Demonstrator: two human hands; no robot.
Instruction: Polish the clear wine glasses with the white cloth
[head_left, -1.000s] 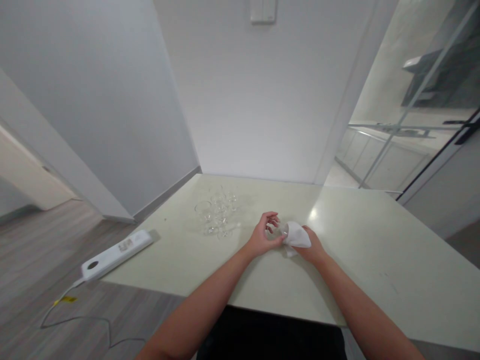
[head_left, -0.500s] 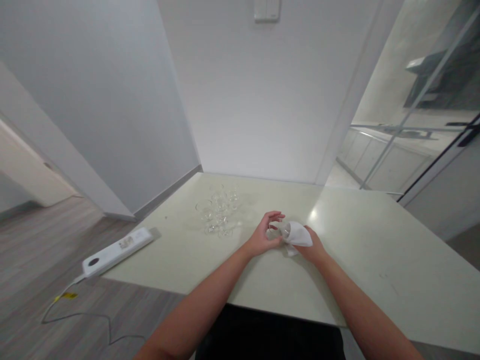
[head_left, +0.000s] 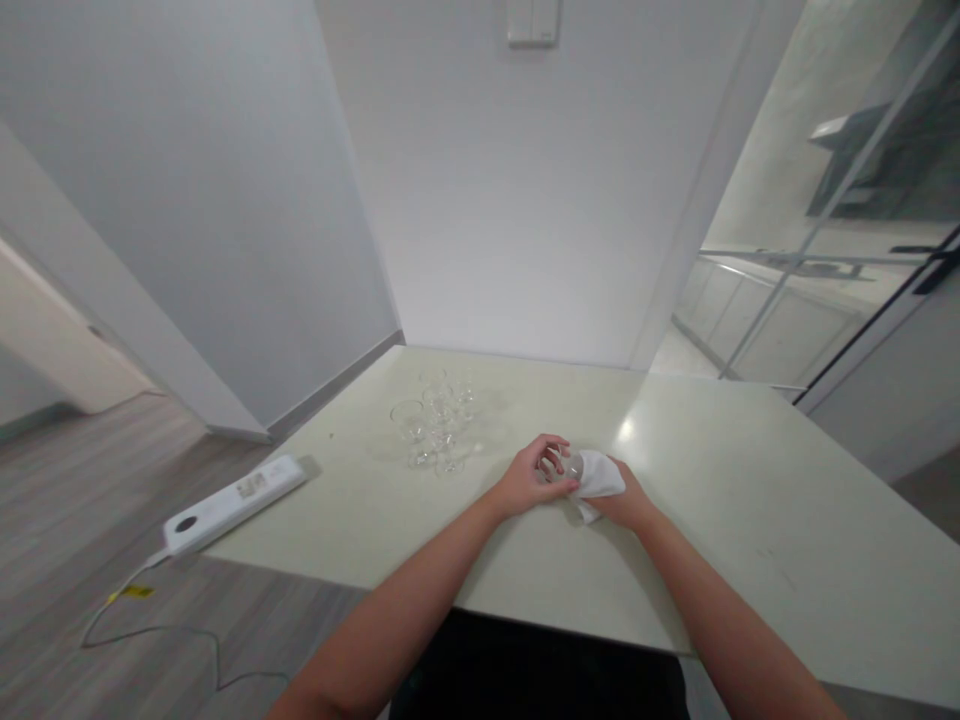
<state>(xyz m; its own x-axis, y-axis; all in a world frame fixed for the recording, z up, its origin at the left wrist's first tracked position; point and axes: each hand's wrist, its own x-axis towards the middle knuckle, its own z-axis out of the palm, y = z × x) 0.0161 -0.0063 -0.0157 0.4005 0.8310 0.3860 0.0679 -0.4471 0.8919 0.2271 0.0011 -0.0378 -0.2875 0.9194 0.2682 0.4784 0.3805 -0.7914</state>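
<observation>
A clear glass [head_left: 574, 466] lies sideways between my two hands, just above the table [head_left: 360, 530]. My left hand [head_left: 536, 477] curls its fingers and thumb around the glass's left end. At the other end, my right hand [head_left: 621, 497] grips a white cloth [head_left: 601, 474] that wraps the glass's right part; most of the right fingers are hidden by the cloth. One corner of the cloth hangs down toward the tabletop. To the left stands a cluster of several clear stemmed glasses [head_left: 439, 410], set close together.
A white power strip [head_left: 234, 503] rests at the table's left edge, its cable [head_left: 150, 632] trailing onto the wooden floor. A pale wall [head_left: 525, 220] borders the table's far side. Glass-panelled doors [head_left: 810, 250] stand at the right.
My left hand has turned slightly and its fingers have closed in nearer the cloth. Both hands and the cloth sit a little lower. The clustered glasses have not moved.
</observation>
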